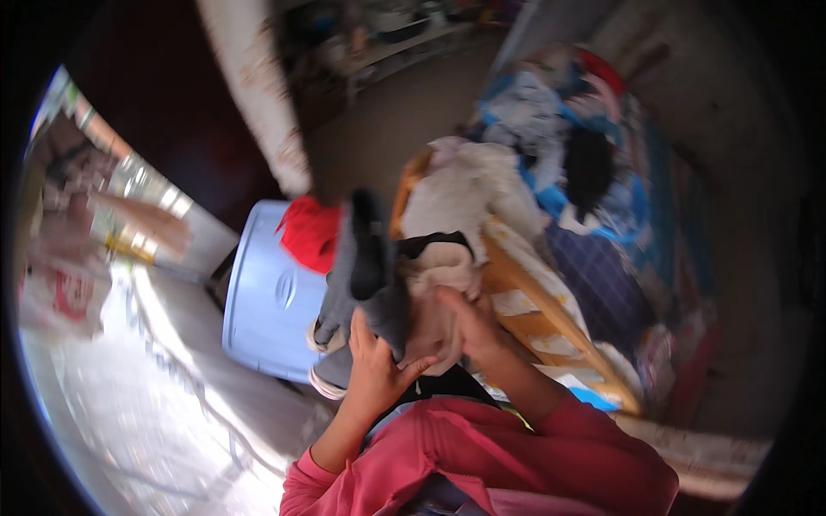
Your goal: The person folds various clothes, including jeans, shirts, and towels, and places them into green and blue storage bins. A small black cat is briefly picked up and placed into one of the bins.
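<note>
A pinkish-beige cloth garment [433, 329] is bunched in front of my body. My left hand [374, 364] holds its left side, the thumb stretched across its lower edge. The fingers of that hand press against a dark grey cloth item [371, 284] that stands up beside the garment. My right hand [474, 322] grips the beige garment from the right, its fingertips partly hidden in the folds. Motion blur softens the hands and cloth. Below the grey item lie grey pieces with pale edges [330, 377], whose kind I cannot tell.
A light blue plastic lid [277, 290] lies to the left, with a red cloth [313, 233] on it. At right stands a wooden frame [542, 284] with white cloth [458, 187] over it. Beyond is a heap of clothes with a blue basin [635, 206]. A worn post [264, 97] rises at upper left.
</note>
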Demonstrator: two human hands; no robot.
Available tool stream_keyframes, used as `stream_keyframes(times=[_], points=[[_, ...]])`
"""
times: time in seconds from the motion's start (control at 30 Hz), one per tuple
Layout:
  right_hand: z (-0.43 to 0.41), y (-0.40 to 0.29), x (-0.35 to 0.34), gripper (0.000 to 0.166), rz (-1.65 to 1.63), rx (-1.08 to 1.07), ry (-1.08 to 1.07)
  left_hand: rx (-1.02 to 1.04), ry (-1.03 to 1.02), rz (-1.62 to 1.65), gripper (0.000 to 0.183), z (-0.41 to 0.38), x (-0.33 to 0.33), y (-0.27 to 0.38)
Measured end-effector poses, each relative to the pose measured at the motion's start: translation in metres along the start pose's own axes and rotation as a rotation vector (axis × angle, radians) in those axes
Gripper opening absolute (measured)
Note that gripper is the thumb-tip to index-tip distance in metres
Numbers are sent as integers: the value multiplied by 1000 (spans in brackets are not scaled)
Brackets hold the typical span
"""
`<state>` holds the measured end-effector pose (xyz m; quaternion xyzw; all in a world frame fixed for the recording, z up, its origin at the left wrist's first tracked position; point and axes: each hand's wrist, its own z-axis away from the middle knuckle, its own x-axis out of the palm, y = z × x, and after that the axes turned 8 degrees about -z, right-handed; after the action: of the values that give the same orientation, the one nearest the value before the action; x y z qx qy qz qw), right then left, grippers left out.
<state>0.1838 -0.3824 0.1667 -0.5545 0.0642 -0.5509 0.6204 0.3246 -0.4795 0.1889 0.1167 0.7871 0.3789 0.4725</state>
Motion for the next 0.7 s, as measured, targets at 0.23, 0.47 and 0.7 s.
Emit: stream_keyframes(times=[0.23,0.47,0.7], points=[[72,-113,3,43,115,-517,-82,331,-72,41,78,-64,8,97],[101,-246,-24,62,490,-1118,102,635,-37,372,77,-182,48,205],[71,-397,-80,65,624,-1521,239,649,-474,905,76,-342,112,334]])
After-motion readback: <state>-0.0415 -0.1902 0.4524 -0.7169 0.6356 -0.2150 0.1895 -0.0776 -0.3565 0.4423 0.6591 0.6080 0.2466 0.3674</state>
